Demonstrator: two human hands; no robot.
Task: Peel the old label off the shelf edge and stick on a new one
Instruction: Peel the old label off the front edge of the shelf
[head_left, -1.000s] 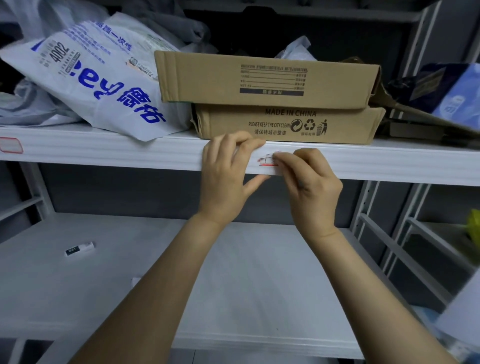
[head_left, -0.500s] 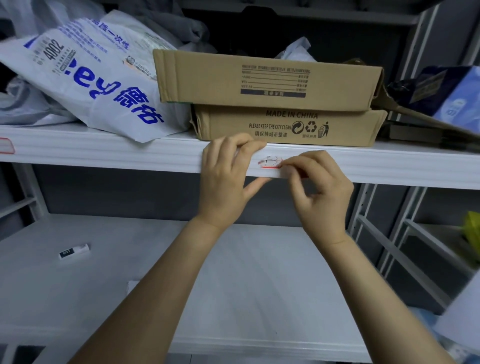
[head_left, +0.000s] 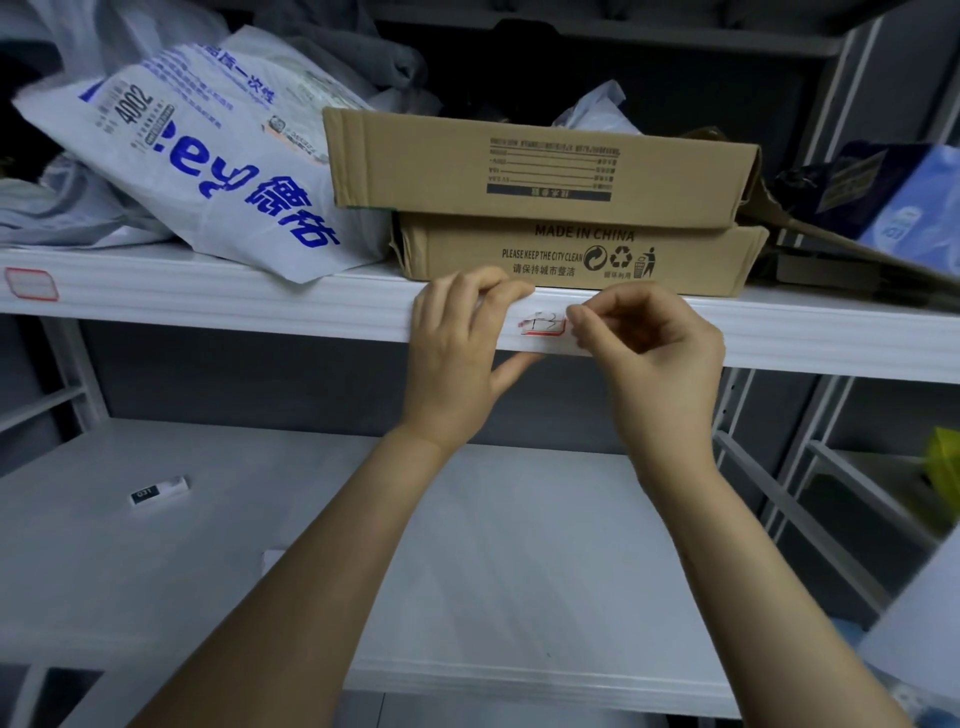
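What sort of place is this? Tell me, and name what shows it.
Most likely a storeroom or stockroom. White metal shelving holds stacked cardboard boxes and a printed courier bag, and a red-bordered label is stuck on the shelf edge.

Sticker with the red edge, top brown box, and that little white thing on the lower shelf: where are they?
old label (head_left: 541, 327): head view, its scribbled white middle.
top cardboard box (head_left: 540, 156): head view, its front face.
small white item (head_left: 160, 489): head view, its middle.

Cardboard boxes, printed bag, perhaps marker.
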